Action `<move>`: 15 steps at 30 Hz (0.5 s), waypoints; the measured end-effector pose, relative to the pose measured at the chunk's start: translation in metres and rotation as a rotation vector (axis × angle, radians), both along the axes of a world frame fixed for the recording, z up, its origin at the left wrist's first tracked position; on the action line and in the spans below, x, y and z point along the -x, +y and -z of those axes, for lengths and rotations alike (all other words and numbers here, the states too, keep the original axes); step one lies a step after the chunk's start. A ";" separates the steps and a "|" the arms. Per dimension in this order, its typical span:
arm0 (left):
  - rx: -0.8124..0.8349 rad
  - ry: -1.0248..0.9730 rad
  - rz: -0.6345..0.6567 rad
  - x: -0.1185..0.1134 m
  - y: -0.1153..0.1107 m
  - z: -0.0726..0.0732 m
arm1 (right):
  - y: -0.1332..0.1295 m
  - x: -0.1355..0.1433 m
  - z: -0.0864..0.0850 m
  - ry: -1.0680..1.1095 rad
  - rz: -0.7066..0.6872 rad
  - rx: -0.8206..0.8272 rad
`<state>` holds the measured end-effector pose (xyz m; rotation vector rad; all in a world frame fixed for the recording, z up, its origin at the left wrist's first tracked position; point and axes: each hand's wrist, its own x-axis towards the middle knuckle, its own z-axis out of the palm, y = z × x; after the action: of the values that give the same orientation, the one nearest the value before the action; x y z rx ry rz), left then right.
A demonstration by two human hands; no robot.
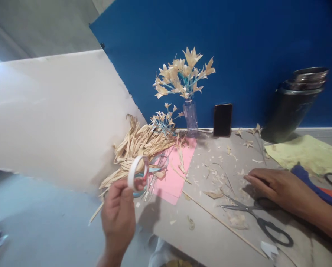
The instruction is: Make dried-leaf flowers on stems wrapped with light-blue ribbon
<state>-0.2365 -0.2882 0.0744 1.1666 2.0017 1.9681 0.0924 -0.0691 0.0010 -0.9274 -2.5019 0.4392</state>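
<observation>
Left hand [119,213] raised at lower centre-left of frame, fingers up, pinching the white tape roll [137,173], which sits at the fingertips, in front of the dried husks [139,142]. Right hand [276,185] reaches in low from the right edge, palm down, fingertips at a small pale scrap [241,174], grip on it unclear, just above the black scissors [249,209].

two hands [118,217] [279,187]; one roll of white tape [131,173]; one pair of black scissors [249,209]; two flower bunches [182,76] [165,120]; one clear vase [191,115]; one phone [222,120]; one flask [290,109]; dried strips [143,142], too many to count
</observation>
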 end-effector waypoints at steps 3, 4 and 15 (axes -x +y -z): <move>-0.254 -0.566 0.332 -0.019 0.016 -0.018 | -0.002 0.004 -0.004 0.061 0.019 0.061; -0.263 -0.762 0.423 -0.026 0.024 -0.019 | -0.004 0.006 -0.007 0.097 0.032 0.092; -0.074 -1.222 0.818 -0.126 0.086 0.013 | -0.046 0.024 -0.050 0.424 -0.120 0.686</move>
<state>-0.1102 -0.2024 0.0616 0.3903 0.6733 1.5927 0.0686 -0.1150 0.0514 -0.7954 -2.0296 1.4278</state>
